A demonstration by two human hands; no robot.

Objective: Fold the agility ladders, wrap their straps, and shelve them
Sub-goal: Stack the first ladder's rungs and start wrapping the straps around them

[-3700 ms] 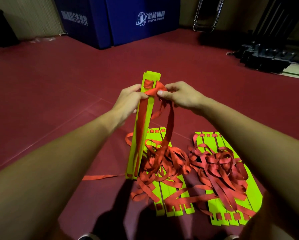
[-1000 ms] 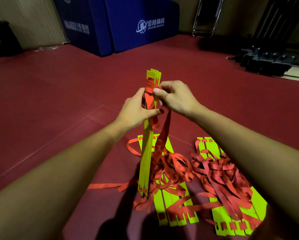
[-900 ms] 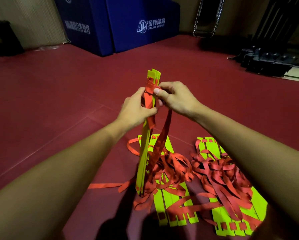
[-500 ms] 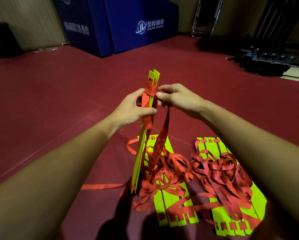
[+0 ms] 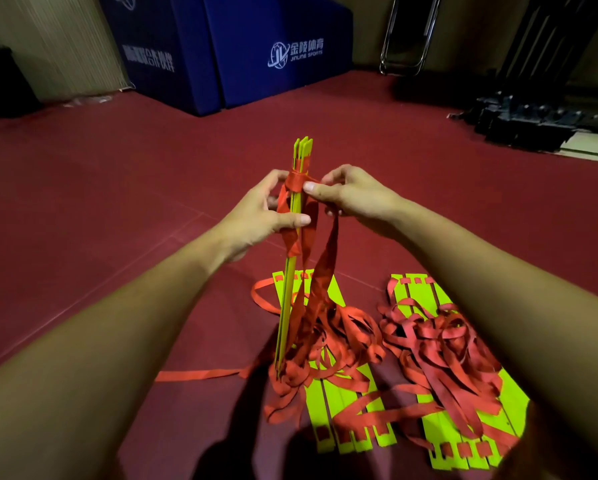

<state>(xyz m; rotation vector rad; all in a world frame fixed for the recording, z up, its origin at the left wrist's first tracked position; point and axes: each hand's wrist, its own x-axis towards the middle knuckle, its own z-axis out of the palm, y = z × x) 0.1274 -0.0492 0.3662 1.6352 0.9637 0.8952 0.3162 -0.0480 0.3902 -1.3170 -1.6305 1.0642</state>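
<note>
A stack of yellow-green ladder rungs (image 5: pixel 292 271) stands nearly upright on the red floor, edge toward me. My left hand (image 5: pixel 257 216) grips the stack just below its top. A red strap (image 5: pixel 320 282) is wound once around the upper end and trails down into a tangle. My right hand (image 5: pixel 351 195) pinches that strap right beside the wound band. Two more sets of rungs lie flat on the floor: the middle pile (image 5: pixel 346 431) and the right pile (image 5: pixel 463 441), each covered by loose red straps.
Blue padded mats (image 5: pixel 242 46) stand against the far wall. A folded metal chair (image 5: pixel 408 36) leans at the back, and dark equipment (image 5: pixel 526 119) sits at the back right. A loose strap end (image 5: pixel 200 374) runs left along the floor.
The rung stack has turned edge-on to me and stands more upright. My right hand has drawn the strap round the top into a tight band.
</note>
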